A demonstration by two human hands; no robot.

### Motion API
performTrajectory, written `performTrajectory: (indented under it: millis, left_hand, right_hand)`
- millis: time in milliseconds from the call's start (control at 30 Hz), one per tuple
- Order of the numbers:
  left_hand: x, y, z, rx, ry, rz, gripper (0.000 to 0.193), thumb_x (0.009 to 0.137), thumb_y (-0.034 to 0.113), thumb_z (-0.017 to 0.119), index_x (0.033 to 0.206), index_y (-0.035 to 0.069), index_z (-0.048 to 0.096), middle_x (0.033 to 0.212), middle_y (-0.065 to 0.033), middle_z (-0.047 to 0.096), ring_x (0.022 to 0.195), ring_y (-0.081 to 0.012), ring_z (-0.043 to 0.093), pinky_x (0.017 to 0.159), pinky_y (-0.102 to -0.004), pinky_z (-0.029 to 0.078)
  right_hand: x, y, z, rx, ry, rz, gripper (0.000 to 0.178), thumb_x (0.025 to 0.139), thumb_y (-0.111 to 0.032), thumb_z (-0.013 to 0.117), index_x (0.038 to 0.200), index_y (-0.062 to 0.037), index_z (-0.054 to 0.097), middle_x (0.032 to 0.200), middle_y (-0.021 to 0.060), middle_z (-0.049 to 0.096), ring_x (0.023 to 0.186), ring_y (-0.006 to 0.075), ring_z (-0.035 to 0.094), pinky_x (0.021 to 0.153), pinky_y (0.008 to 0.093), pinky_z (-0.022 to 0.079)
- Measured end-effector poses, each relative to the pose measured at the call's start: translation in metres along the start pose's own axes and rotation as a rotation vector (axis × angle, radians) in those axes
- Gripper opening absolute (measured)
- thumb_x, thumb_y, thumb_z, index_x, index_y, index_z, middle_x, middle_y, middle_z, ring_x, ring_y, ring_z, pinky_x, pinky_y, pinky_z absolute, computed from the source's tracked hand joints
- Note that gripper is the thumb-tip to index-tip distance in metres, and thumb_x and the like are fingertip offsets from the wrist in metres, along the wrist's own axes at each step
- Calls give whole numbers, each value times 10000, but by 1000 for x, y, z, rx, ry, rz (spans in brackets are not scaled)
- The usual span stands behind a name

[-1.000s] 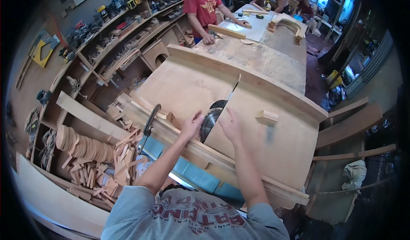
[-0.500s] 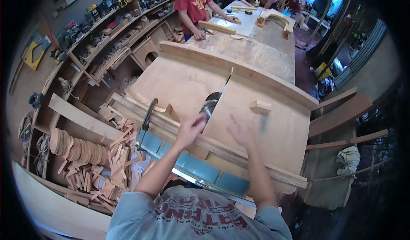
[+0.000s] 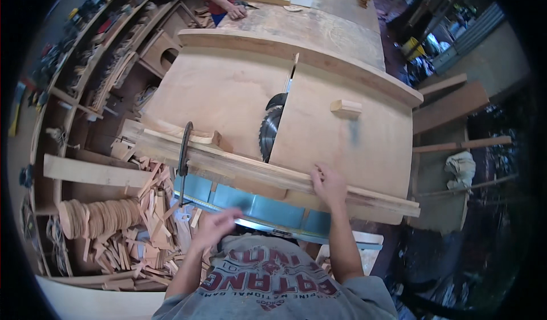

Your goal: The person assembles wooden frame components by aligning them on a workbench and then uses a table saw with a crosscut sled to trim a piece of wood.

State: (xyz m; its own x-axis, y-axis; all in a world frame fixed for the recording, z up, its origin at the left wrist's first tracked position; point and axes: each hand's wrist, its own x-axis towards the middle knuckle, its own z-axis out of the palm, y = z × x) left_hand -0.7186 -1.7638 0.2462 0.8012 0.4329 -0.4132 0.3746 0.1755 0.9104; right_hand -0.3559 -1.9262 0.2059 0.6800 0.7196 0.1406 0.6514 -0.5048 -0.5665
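A broad plywood saw sled (image 3: pixel 211 86) lies over a teal table saw (image 3: pixel 273 209). Its toothed circular blade (image 3: pixel 269 131) stands up through the slot, teeth clearly visible, with a black guard piece (image 3: pixel 277 100) just beyond it. My right hand (image 3: pixel 329 184) rests at the sled's near wooden rail (image 3: pixel 256 169), fingers curled over it, right of the blade. Left of it and nearer to me, my left hand (image 3: pixel 219 226) hovers by the saw's front edge, its fingers smeared by motion. A black C-clamp (image 3: pixel 186 149) grips the rail's left part. One small wood block (image 3: pixel 346 109) sits right of the slot.
Scrap wood (image 3: pixel 154 234) heaps up at the left, next to a row of round wooden discs (image 3: pixel 99 217). Tool shelves (image 3: pixel 108 52) line the left wall. Beyond the sled's far fence (image 3: pixel 296 49), a person (image 3: pixel 222 4) stands by the worktable. Boards (image 3: pixel 456 106) lean at the right.
My left hand has pulled back from beside the blade toward me and left. The right hand, spread before, has come down onto the rail with fingers curled. My view has tilted downward.
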Motion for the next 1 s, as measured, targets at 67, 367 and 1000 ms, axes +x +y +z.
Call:
performTrajectory:
  millis: [67, 367, 1000]
  left_hand:
    - [37, 29, -38, 331, 421, 315, 334, 940, 211, 690, 1206, 11, 713, 1201, -137, 719, 1085, -255, 672, 946, -379, 519]
    - [155, 72, -108, 682, 625, 869, 408, 867, 125, 705, 1253, -5, 675, 1288, -191, 655, 1186, -388, 599, 1046, -481, 462]
    - [122, 11, -227, 806, 935, 782, 339, 981, 138, 616, 1278, -19, 663, 1291, -177, 665, 1210, -341, 604, 1072, -446, 439]
  right_hand:
    - [-5, -3, 5, 48, 133, 104, 189, 933, -235, 678, 1007, -79, 757, 966, 141, 737, 893, 339, 709, 773, 436, 563]
    - [-31, -35, 29, -127, 511, 132, 64, 868, -168, 730, 893, -113, 750, 905, 67, 737, 917, 285, 674, 960, 486, 453]
    - [-18, -39, 49, -435, 505, 184, 138, 850, -265, 690, 896, -176, 786, 910, 26, 763, 917, 235, 682, 999, 435, 433]
